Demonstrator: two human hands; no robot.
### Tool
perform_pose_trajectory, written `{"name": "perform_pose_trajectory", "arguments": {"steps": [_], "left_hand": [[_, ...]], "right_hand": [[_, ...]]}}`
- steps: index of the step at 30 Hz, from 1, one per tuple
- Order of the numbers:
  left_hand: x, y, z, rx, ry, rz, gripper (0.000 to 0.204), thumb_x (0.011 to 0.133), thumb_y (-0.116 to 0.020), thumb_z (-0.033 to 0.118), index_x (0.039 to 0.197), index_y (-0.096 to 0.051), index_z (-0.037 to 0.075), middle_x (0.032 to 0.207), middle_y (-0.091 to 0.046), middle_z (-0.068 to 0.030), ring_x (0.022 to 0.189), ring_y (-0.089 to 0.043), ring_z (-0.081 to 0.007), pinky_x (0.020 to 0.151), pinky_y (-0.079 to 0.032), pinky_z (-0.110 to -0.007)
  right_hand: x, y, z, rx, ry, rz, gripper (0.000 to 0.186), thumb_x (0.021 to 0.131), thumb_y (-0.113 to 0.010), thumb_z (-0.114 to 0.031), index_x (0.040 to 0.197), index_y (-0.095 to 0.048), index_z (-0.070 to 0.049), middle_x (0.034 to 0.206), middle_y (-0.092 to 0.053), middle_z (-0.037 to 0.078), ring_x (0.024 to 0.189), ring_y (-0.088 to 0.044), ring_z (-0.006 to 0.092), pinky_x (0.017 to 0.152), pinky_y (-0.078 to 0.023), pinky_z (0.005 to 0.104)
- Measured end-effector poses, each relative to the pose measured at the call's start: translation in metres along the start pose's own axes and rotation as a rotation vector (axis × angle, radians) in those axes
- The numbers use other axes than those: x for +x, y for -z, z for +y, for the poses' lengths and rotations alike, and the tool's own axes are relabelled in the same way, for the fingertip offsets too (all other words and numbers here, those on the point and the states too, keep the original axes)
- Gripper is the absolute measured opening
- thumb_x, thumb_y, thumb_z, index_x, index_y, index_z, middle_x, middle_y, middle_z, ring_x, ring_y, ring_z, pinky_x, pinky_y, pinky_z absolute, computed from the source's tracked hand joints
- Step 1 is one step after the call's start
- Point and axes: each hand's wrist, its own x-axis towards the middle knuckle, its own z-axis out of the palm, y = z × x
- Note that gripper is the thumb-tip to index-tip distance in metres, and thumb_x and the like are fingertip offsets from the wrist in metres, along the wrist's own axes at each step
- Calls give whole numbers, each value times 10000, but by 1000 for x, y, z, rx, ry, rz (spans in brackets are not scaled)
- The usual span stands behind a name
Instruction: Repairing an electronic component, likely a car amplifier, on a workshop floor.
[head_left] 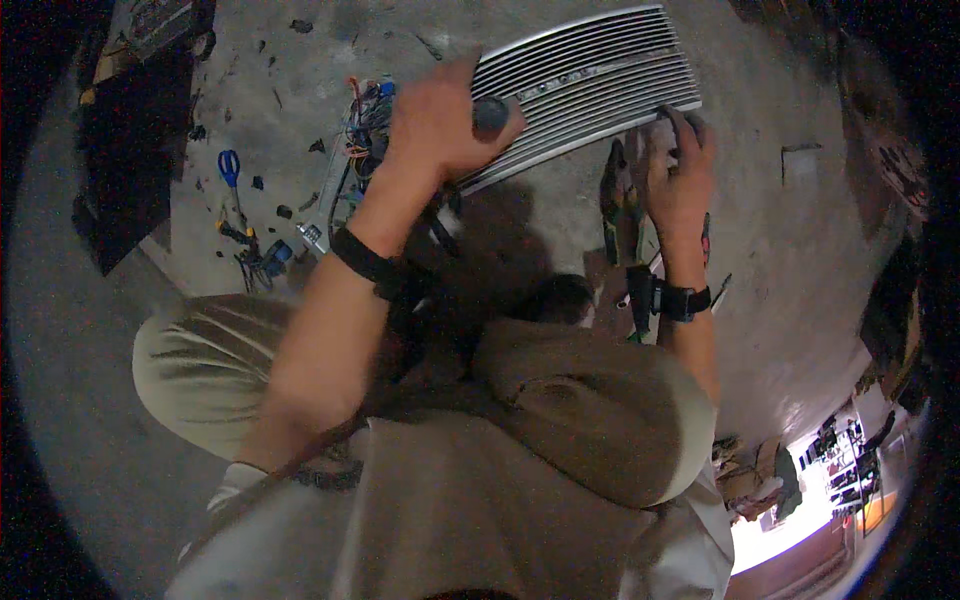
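A silver ribbed metal panel point(585, 90), long and slightly curved, lies tilted in front of me. My left hand point(435, 125) is at its left end, slightly blurred, closed around a dark rounded object point(490, 116) whose kind I cannot make out. At the panel's lower right corner, the curled fingers of my right hand point(682, 175) grip the edge. Pliers with dark and green handles point(614, 205) rest on the floor between my hands, nearer the right one. Beside my left wrist is a tangle of coloured wires point(362, 130).
Blue-handled scissors point(230, 170) lie on the concrete floor at left, above a small dark-and-blue piece point(272, 260) with wires. An adjustable wrench point(313, 236) sits by my left forearm. Dark scraps are scattered around. My bent knees point(600, 400) are close below.
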Motion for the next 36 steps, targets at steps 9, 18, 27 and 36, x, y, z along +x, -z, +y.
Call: {"name": "perform_pose_trajectory", "arguments": {"steps": [9, 18, 27, 36], "left_hand": [[1, -5, 10, -113, -67, 169, 501, 738, -691, 355, 1086, -669, -5, 955, -682, -221, 892, -654, -410, 800, -529, -477], [4, -19, 12, -174, -3, 238, 419, 704, -668, 259, 1042, -681, 12, 914, -677, -201, 841, -649, -402, 762, -529, -472], [-3, -28, 4, -125, -23, 366, 389, 692, -667, 220, 1027, -688, 23, 932, -681, -182, 818, -656, -378, 736, -535, -452], [-2, -30, 8, -224, -21, 403, 363, 694, -656, 220, 1005, -684, 34, 902, -680, -167, 806, -649, -372, 754, -525, -465]], "right_hand": [[-92, 19, 115, -383, -281, 27, 468, 925, -666, -309, 1303, -580, -45, 1248, -566, 257, 1102, -579, 431, 952, -483, 490], [-122, 40, 143, -428, -316, -131, 358, 946, -635, -258, 1240, -610, -56, 1150, -613, 214, 1045, -611, 408, 897, -510, 473], [-31, 114, -29, 185, -201, -76, 347, 853, -741, -124, 1175, -649, -32, 1107, -635, 165, 996, -653, 346, 858, -533, 394], [22, 114, -93, 150, 252, -220, 348, 761, -757, -117, 1089, -668, -43, 1066, -669, 168, 960, -677, 348, 838, -549, 384]]}}
